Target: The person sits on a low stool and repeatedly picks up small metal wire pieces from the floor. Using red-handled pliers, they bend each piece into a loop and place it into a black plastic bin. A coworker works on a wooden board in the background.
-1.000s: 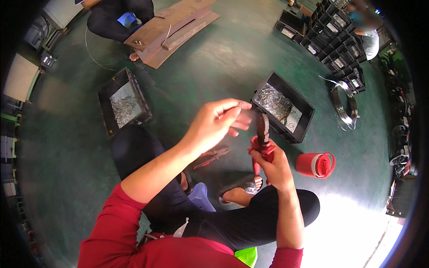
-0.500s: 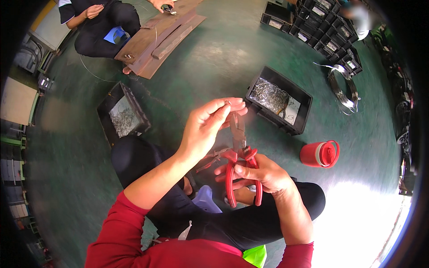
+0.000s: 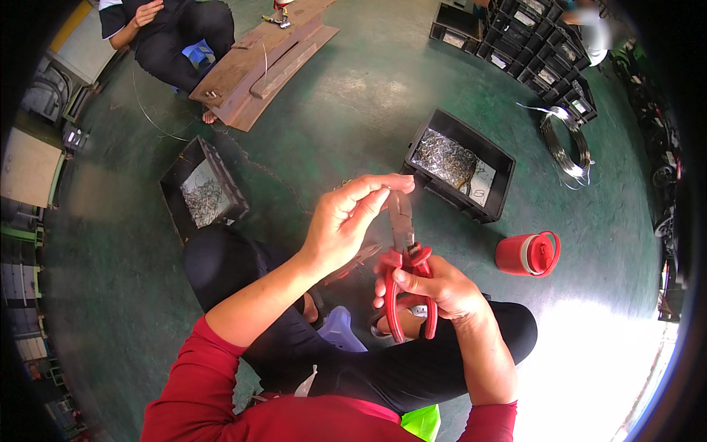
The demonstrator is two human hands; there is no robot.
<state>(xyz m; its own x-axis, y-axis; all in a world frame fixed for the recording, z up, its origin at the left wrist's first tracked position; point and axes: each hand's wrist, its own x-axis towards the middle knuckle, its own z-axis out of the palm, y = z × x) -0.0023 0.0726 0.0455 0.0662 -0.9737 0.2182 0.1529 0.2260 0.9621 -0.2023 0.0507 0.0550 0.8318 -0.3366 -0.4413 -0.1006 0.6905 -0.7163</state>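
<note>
- Left hand [image 3: 340, 225]: thumb and forefinger pinched together on a tiny metallic-looking piece [image 3: 387, 188] (too small to make out its shape).
- Right hand [image 3: 445, 289]: fingers wrapped around steel pliers with curved red handles [image 3: 403, 237]; handles stood apart, nose pointed up and away from the body.
- Place: piece and pliers were both above the green floor [image 3: 294, 132], ahead of the knees, the pliers' nose right at the left fingertips. Could not tell whether it touched the piece.
- Step in hand, as I judged it: working the piece at the pliers' tip. The next move seemed to call for a steady left grip, fingertips clear of the jaws, and an even right squeeze.
- Around: black rectangular plastic crate of silvery metal bits [image 3: 453, 197] beyond the right hand; a similar black crate [image 3: 230, 186] off to the left; second red-handled pliers [image 3: 356, 264] on the floor beyond the left forearm.
</note>
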